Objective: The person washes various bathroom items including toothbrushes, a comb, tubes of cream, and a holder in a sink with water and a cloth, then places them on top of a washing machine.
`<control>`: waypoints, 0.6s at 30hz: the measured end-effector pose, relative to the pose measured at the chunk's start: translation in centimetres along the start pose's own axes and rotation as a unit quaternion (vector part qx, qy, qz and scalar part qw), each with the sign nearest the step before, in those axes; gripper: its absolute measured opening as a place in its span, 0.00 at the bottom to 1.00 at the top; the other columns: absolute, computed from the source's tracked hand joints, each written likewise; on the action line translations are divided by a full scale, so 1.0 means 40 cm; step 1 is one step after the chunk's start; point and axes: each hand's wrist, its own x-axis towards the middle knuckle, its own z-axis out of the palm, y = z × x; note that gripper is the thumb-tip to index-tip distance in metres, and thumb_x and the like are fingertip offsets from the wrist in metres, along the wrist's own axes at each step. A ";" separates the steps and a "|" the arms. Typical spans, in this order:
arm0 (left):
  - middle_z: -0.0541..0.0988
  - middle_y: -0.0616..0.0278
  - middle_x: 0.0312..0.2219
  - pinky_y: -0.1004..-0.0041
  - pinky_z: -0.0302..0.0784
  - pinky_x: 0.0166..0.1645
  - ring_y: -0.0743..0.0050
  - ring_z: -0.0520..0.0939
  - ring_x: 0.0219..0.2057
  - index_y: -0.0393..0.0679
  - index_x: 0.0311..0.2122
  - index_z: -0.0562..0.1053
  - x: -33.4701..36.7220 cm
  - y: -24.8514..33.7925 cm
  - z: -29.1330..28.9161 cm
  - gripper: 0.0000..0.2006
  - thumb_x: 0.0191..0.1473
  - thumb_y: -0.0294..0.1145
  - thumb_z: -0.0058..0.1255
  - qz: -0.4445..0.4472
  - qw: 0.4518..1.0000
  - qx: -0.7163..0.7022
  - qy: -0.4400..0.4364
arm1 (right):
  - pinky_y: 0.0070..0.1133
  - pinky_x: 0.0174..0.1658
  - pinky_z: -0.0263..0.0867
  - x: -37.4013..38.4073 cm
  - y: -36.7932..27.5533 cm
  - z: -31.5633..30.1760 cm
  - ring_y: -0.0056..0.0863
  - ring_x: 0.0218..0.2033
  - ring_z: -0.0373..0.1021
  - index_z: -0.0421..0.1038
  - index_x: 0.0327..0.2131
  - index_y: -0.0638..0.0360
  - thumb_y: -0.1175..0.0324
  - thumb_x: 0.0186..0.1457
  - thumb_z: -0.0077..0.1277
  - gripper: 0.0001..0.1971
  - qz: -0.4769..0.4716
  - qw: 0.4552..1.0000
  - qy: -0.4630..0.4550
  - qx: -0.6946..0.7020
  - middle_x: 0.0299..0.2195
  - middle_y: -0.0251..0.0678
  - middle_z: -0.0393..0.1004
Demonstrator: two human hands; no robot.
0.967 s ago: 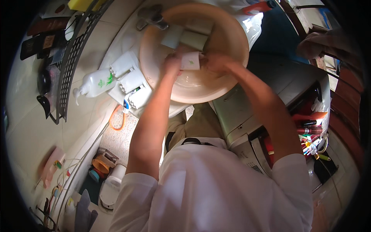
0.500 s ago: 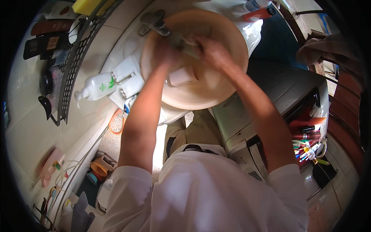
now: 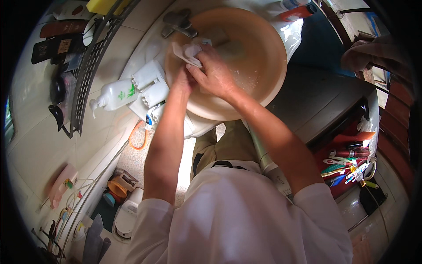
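Observation:
A pale, wet, crumpled cloth [image 3: 187, 52] is bunched between my hands above the left part of a large tan basin [image 3: 282, 53]. My right hand [image 3: 214, 72] is closed round it, the thumb laid toward my left hand, and a flap of the cloth sticks out past the fingers. Just below and to the left, my left hand [image 3: 182, 80] is curled against the same bundle; its fingertips are mostly hidden behind the right hand. Cloudy water with a few bubbles fills the basin's bottom. Beyond my hands stands a metal tap [image 3: 178, 24] at the basin's far left rim.
Left of the basin lie a white pump bottle [image 3: 115, 94] and white tubes [image 3: 154, 93]. A dark perforated rack [image 3: 81, 83] hangs on the tiled wall. To the right is a grey appliance lid [image 3: 325, 99], with brushes [image 3: 349, 169] in a red holder. Bottles [image 3: 299, 12] stand far right.
Both hands have come up from the water, my right hand moving left to meet the other, with the cloth now gathered between them. The pinkish piece in the water no longer shows.

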 end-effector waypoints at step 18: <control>0.74 0.53 0.43 0.55 0.75 0.44 0.55 0.76 0.43 0.40 0.52 0.63 -0.162 -0.058 0.099 0.26 0.54 0.46 0.49 -0.052 0.997 -0.049 -0.027 | 0.21 0.35 0.66 0.046 0.070 -0.037 0.24 0.29 0.68 0.65 0.54 0.55 0.71 0.53 0.39 0.22 0.322 0.885 0.004 0.335 0.34 0.39 0.73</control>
